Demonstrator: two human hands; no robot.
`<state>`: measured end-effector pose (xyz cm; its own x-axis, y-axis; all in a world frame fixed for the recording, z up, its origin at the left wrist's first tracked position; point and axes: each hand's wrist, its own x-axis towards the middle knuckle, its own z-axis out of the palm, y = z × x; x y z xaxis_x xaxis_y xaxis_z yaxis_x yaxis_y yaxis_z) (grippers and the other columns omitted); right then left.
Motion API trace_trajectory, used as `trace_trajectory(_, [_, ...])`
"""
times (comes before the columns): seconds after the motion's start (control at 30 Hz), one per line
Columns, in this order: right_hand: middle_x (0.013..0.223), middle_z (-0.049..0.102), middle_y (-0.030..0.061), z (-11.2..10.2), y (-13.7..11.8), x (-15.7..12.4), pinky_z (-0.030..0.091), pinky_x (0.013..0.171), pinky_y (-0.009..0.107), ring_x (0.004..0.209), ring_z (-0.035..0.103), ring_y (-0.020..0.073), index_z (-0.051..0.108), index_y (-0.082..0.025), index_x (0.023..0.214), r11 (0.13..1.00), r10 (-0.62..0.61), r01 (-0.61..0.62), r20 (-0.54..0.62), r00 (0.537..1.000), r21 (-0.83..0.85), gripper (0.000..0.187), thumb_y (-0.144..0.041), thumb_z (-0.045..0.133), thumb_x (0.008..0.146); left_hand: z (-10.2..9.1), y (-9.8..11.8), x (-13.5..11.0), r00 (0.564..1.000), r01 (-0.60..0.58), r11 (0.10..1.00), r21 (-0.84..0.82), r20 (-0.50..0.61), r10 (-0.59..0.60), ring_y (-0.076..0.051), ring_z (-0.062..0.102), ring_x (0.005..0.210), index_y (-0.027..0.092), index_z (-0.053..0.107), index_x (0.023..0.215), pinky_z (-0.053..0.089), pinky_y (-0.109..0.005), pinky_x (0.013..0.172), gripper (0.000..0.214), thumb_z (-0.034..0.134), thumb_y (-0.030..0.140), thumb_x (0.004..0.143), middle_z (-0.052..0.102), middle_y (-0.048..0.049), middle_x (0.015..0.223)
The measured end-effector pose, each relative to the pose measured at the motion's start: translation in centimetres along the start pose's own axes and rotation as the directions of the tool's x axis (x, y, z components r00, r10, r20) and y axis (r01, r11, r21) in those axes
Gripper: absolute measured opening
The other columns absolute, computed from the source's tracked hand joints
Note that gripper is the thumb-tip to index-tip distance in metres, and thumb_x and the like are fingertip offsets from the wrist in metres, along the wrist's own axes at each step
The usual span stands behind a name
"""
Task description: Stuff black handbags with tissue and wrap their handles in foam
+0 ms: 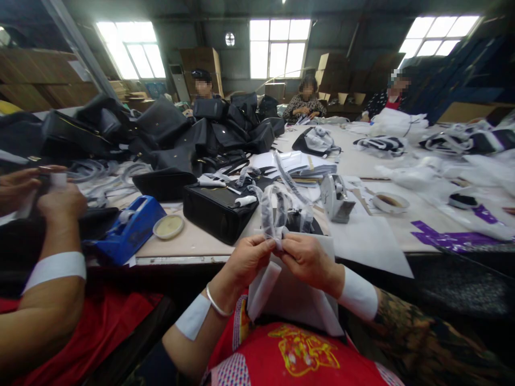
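My left hand point(248, 258) and my right hand point(309, 261) meet in front of my chest at the table edge. Fingers and thumbs of both pinch a white-wrapped part of a bag strap point(277, 236). Above them the strap loops upward, covered in clear film point(267, 212). Beneath my hands, against my apron, is a bag covered with white wrapping sheet point(277, 292); its dark top shows behind the strap. Just past it, to the left, a black handbag point(217, 212) lies on the table with small white-wrapped pieces on top.
A blue tape dispenser point(131, 228) and a tape roll point(169, 227) stand left, a metal dispenser point(336, 198) and another roll point(390, 202) right. Black bags point(173, 128) pile up at the back left. A co-worker's hands point(60, 198) work at far left; several people sit opposite.
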<state>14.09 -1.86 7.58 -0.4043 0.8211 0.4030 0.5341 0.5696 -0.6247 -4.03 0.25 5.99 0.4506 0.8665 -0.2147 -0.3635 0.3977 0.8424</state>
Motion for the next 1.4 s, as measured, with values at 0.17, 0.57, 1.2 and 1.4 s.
trace_trajectory(0.17, [0.073, 0.057, 0.0018, -1.0, 0.4, 0.0, 0.038, 0.060, 0.027, 0.065, 0.047, 0.0140, 0.069, -0.018, 0.083, 0.927, 0.144, -0.180, 0.132, 0.981, 0.328, 0.026, -0.042, 0.064, 0.091, 0.5, -0.3, -0.4, 0.988, -0.145, 0.984, 0.101, -0.038, 0.149, -0.010, 0.051, 0.057, 0.014, 0.076, 0.079, 0.041, -0.022, 0.057, 0.028, 0.087, 0.039, 0.071, 0.060, 0.0002, 0.063])
trace_trajectory(0.57, [0.058, 0.050, -0.0037, -0.5, -1.1, 0.4, 0.026, 0.047, 0.023, 0.049, 0.035, 0.0077, 0.067, -0.016, 0.076, 0.570, 0.475, -0.483, 0.213, 0.854, 0.664, 0.027, -0.042, 0.074, 0.079, -0.2, -0.3, -1.5, 0.945, -0.327, 0.796, 0.509, 0.179, 0.274, -0.016, 0.057, 0.071, 0.017, 0.080, 0.089, 0.044, -0.027, 0.070, 0.020, 0.079, 0.036, 0.081, 0.068, -0.0051, 0.078])
trace_trajectory(1.2, [0.056, 0.047, -0.0056, -0.6, -1.3, -0.1, 0.011, 0.044, 0.024, 0.045, 0.023, 0.0047, 0.060, -0.016, 0.073, 0.258, 0.549, -0.555, 0.353, 0.758, 0.791, 0.038, -0.048, 0.081, 0.073, 0.2, -1.3, -2.4, 0.842, -0.474, 0.538, 0.697, 0.179, 0.510, -0.016, 0.059, 0.070, 0.020, 0.081, 0.085, 0.043, -0.027, 0.070, 0.011, 0.071, 0.026, 0.087, 0.067, -0.0041, 0.073])
trace_trajectory(1.4, [0.066, 0.058, 0.0013, -0.1, -1.2, -0.9, 0.032, 0.056, 0.027, 0.059, 0.045, 0.0125, 0.064, -0.016, 0.069, 0.931, 0.218, -0.208, 0.002, 0.976, 0.299, 0.025, -0.032, 0.066, 0.088, -0.3, 0.0, -1.4, 0.989, -0.096, 0.978, 0.187, 0.127, 0.072, -0.007, 0.036, 0.049, 0.013, 0.072, 0.080, 0.029, -0.021, 0.049, 0.035, 0.080, 0.048, 0.077, 0.049, 0.0033, 0.056])
